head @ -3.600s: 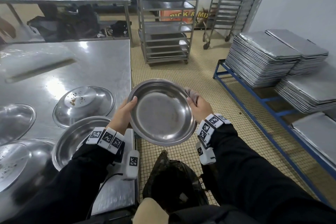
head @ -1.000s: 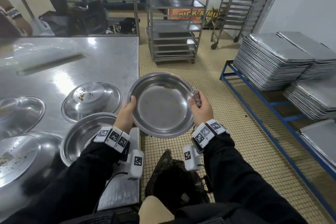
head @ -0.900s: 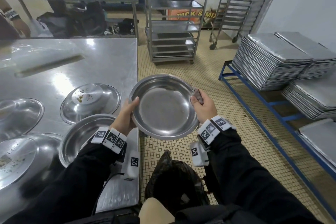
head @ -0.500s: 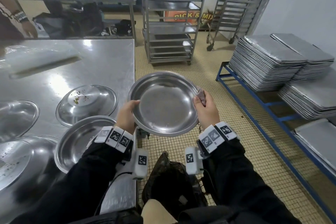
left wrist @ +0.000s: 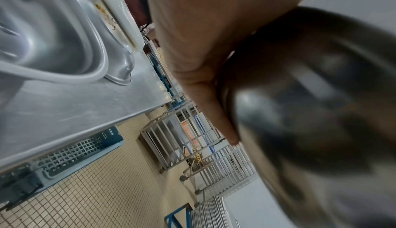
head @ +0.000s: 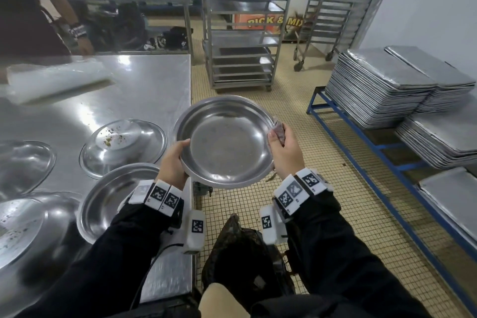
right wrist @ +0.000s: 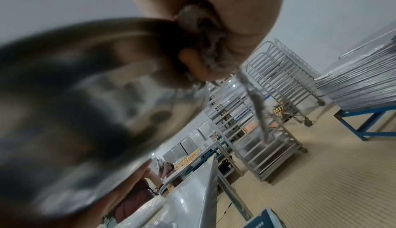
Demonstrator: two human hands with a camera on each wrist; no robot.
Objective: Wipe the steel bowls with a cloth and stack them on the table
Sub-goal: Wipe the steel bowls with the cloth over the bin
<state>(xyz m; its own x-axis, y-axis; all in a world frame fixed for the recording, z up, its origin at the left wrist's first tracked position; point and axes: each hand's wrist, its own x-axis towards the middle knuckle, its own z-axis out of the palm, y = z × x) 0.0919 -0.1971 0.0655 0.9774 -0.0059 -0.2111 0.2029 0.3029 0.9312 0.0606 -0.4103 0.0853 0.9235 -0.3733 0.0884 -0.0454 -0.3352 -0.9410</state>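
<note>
My grip holds the round shallow steel bowl (head: 225,141) by opposite rims, left hand (head: 173,160) nearer the steel worktop (head: 144,90), right hand (head: 285,152) pinching the brownish cloth (head: 279,131).

- Blurred to a dark smear in both wrist views: steel bowl (left wrist: 310,113).
- Mostly buried in the right hand (head: 285,155): cloth (head: 279,132).
- Cut off at left edge: dirty bowls (head: 23,162).
- Left fingers out of sight under the rim.
</note>
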